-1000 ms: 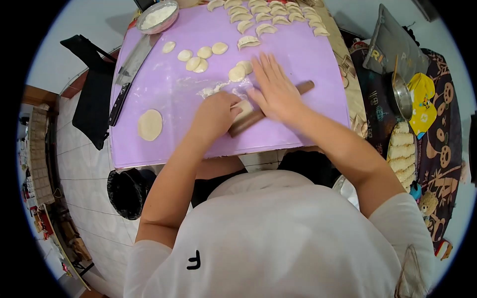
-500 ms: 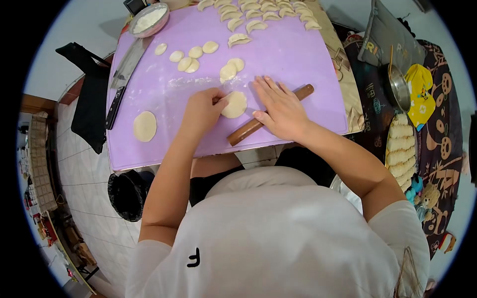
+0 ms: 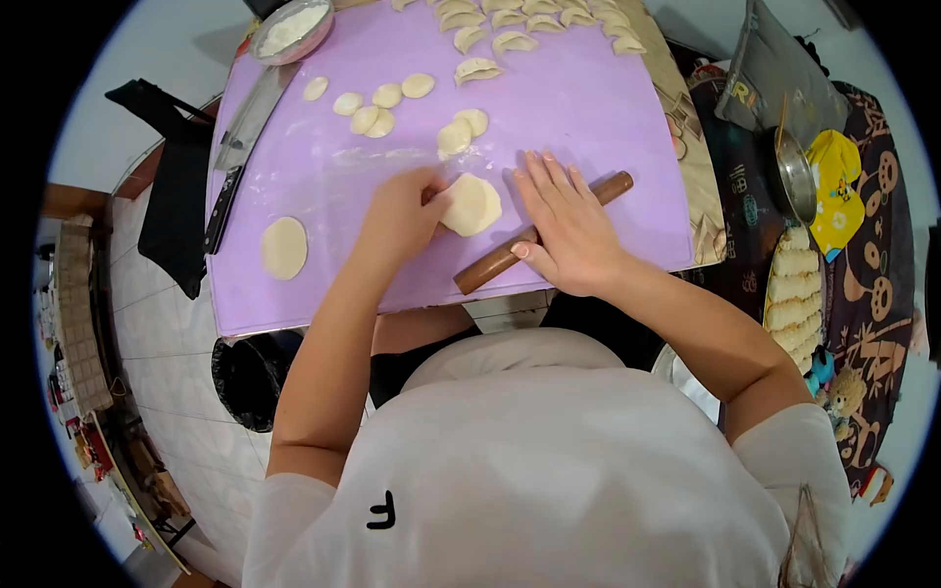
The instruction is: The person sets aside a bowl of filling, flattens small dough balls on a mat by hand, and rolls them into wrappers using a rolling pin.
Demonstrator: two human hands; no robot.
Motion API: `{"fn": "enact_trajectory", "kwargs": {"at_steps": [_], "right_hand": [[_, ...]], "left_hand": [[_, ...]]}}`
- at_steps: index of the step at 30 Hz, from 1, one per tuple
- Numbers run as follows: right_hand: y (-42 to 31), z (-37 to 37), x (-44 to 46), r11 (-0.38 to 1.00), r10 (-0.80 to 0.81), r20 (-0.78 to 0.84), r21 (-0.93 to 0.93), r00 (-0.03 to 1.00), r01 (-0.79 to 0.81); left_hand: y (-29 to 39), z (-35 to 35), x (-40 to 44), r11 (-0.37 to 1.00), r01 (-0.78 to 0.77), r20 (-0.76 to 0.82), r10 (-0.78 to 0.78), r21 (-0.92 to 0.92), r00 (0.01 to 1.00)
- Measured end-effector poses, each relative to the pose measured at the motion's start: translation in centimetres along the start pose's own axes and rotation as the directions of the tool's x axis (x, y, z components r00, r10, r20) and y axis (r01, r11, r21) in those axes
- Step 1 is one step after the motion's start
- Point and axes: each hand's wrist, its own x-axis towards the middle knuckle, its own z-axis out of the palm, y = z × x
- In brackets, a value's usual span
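My left hand (image 3: 406,211) pinches the left edge of a flattened dough round (image 3: 472,206) on the purple mat (image 3: 363,284). Fingers spread, my right hand (image 3: 569,220) lies flat across the middle of a brown rolling pin (image 3: 484,269), just right of that round. Two small dough discs (image 3: 455,137) overlap above it. Farther up and left are several more small discs (image 3: 387,95). A larger rolled round (image 3: 284,248) rests at the mat's left side.
Folded dumplings (image 3: 477,70) stand in rows at the back. A cleaver (image 3: 257,113) lies along the left edge, below a bowl of flour (image 3: 292,29). On the right are a metal pan (image 3: 792,176), a yellow cloth (image 3: 833,196) and a tray of pale food (image 3: 792,294).
From one second ago, the rolling pin has rolled back off the dough round, which now shows whole and wider. Since half a second ago, my right hand and the pin have shifted slightly right.
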Motion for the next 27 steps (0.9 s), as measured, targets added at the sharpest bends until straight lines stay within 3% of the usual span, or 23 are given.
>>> {"fn": "enact_trajectory", "kwargs": {"at_steps": [3,6,9,12,15,18,21,24,27], "right_hand": [[1.1,1.9,4.1,0.997,0.003,-0.072,-0.077,0.997,-0.009],[2.5,3.0,10.8,0.998,0.056,-0.255,-0.015,0.965,-0.062],[2.8,3.4,12.1,0.997,0.02,-0.312,-0.061,0.95,-0.041],[1.4,1.6,4.4,1.0,0.016,-0.034,-0.026,0.999,-0.017],[0.3,-0.2,0.1,1.0,-0.016,0.027,-0.003,1.0,0.016],[1.0,1.5,5.2,0.997,0.06,-0.068,-0.036,0.996,-0.063],[2.5,3.4,11.7,0.996,0.094,-0.276,0.025,0.957,-0.091],[2.1,2.8,9.3,1.0,-0.011,-0.268,-0.021,0.963,0.005],[0.4,0.4,1.4,1.0,-0.03,-0.112,0.003,0.993,0.03]], "left_hand": [[-0.1,0.3,-0.9,0.979,-0.082,-0.042,0.091,0.187,0.995],[0.0,0.0,-0.4,0.922,-0.232,-0.128,0.283,0.31,0.951],[1.7,-0.4,0.9,0.934,-0.067,0.034,0.058,0.351,0.998],[0.6,0.0,0.7,0.939,-0.179,-0.041,0.199,0.292,0.979],[-0.9,0.5,0.1,0.983,-0.129,-0.083,0.14,0.134,0.987],[0.5,0.1,-1.2,0.976,-0.102,-0.045,0.113,0.193,0.993],[1.0,-0.5,-0.5,0.948,-0.126,-0.058,0.149,0.293,0.987],[2.6,-1.0,-0.1,0.953,0.01,0.059,-0.03,0.301,0.998],[0.7,-1.6,-0.3,0.954,-0.235,0.089,0.221,0.185,0.971]]}}
